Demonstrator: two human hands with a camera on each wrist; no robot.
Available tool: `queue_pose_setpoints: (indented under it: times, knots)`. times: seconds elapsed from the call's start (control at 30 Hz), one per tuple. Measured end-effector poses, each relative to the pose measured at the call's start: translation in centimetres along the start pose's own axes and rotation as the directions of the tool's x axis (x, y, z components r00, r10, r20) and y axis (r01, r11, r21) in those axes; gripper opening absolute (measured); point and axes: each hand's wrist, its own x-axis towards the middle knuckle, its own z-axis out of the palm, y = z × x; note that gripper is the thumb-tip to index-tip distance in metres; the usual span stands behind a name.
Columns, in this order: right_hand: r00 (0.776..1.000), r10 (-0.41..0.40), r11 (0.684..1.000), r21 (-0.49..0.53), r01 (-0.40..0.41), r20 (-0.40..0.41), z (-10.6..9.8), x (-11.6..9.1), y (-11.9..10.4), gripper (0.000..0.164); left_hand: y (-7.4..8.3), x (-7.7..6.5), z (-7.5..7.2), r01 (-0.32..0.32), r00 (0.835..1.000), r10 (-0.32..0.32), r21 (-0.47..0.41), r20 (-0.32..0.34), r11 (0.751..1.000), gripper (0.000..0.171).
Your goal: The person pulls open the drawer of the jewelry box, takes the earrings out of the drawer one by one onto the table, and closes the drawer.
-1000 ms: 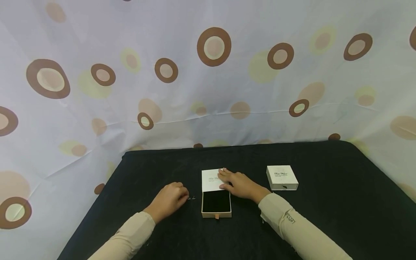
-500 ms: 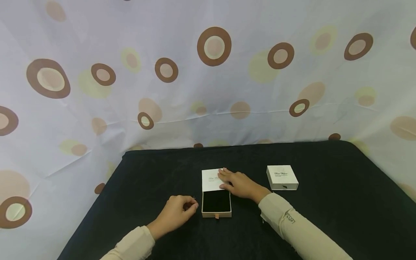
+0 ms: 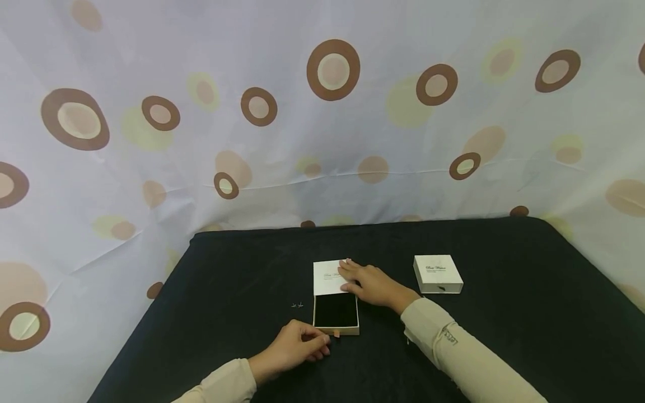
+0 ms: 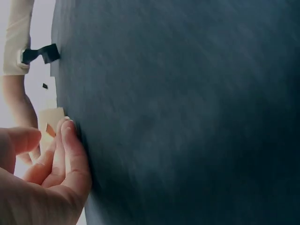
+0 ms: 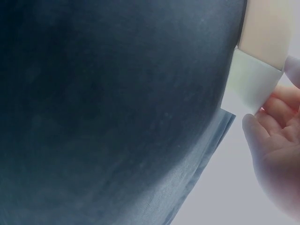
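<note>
A white gift box lies at the middle of the table, its sleeve printed with script. Its drawer is pulled out toward me and shows a black lining. My right hand holds the sleeve from the right, fingertips near the far edge and thumb near the front. In the right wrist view the thumb lies where sleeve meets drawer. My left hand is at the drawer's front left corner, fingers bent and thumb apart from them, beside the orange ribbon tab. Two small silvery pieces lie left of the box.
A second white box, closed, stands farther right with a dark tab on its front. Black cloth covers the table. Behind its far edge hangs a pale curtain with brown circles.
My left hand has moved away from the two small silvery pieces, right and toward me, to the drawer's front. The pieces are uncovered. My right hand has stayed on the sleeve.
</note>
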Motion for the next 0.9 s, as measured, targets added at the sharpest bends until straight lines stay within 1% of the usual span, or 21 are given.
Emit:
queue_pose_setpoints:
  times: [0.1, 0.23, 0.43, 0.53, 0.63, 0.7, 0.77, 0.9]
  knots:
    - [1.0, -0.003, 1.0, -0.001, 0.003, -0.003, 0.0, 0.0, 0.0, 0.053, -0.1, 0.2, 0.6, 0.049, 0.999, -0.049, -0.102, 0.002, 0.994, 0.023]
    - [1.0, -0.009, 1.0, -0.008, 0.009, -0.016, 0.1, 0.1, 0.2, 0.052, -0.2, 0.6, 1.4, 0.093, 0.996, -0.093, -0.208, 0.008, 0.974, 0.027]
    - [1.0, -0.017, 1.0, -0.007, 0.017, -0.02, 0.3, 0.1, 0.2, 0.051, -0.3, 1.0, 2.3, 0.148, 0.988, -0.154, -0.286, 0.003, 0.947, 0.035]
    - [1.0, -0.015, 1.0, -0.009, 0.015, -0.02, 0.2, 0.1, 0.2, 0.051, -0.4, 1.2, 2.6, 0.188, 0.981, -0.194, -0.345, 0.015, 0.92, 0.034]
    - [0.999, -0.018, 1.0, -0.01, 0.017, -0.028, 0.2, 0.1, 0.2, 0.051, -0.4, 1.4, 2.8, 0.233, 0.97, -0.241, -0.415, 0.033, 0.88, 0.029]
    - [0.999, -0.022, 1.0, -0.013, 0.022, -0.031, 0.1, 0.1, 0.2, 0.051, -0.4, 1.5, 3.0, 0.253, 0.964, -0.263, -0.448, 0.041, 0.857, 0.027]
    - [0.999, -0.024, 1.0, -0.013, 0.024, -0.03, 0.1, 0.2, 0.2, 0.051, -0.4, 1.6, 3.1, 0.266, 0.96, -0.277, -0.471, 0.047, 0.841, 0.025]
    - [0.999, -0.024, 1.0, -0.013, 0.024, -0.026, 0.1, 0.2, 0.0, 0.051, -0.2, 1.6, 3.3, 0.279, 0.955, -0.29, -0.501, 0.058, 0.819, 0.025]
